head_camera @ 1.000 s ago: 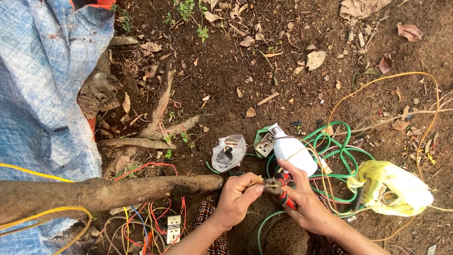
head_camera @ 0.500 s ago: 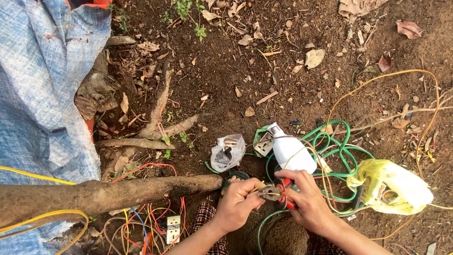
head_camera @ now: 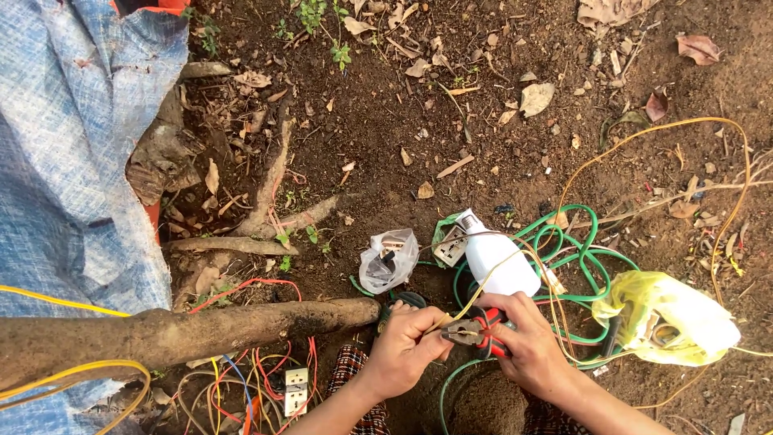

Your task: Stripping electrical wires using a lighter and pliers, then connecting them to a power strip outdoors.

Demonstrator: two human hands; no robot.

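Observation:
My right hand (head_camera: 527, 346) grips pliers with red and black handles (head_camera: 477, 332), their jaws pointing left. My left hand (head_camera: 407, 350) pinches a thin yellow wire (head_camera: 493, 274) right at the plier jaws. The wire runs up and to the right past a white bulb-shaped plastic object (head_camera: 499, 262) lying on the soil just above my hands. A white wall socket (head_camera: 451, 246) lies beside that object.
Green cable coils (head_camera: 576, 250) and a yellow plastic bag (head_camera: 672, 318) lie to the right. A clear bag with small parts (head_camera: 388, 259), a thick log (head_camera: 185, 332), tangled coloured wires with a white socket (head_camera: 295, 389) and a blue tarp (head_camera: 64, 161) lie to the left.
Both hands have stayed close together at the pliers; the plier jaws have shifted slightly on the yellow wire. Nothing else moved.

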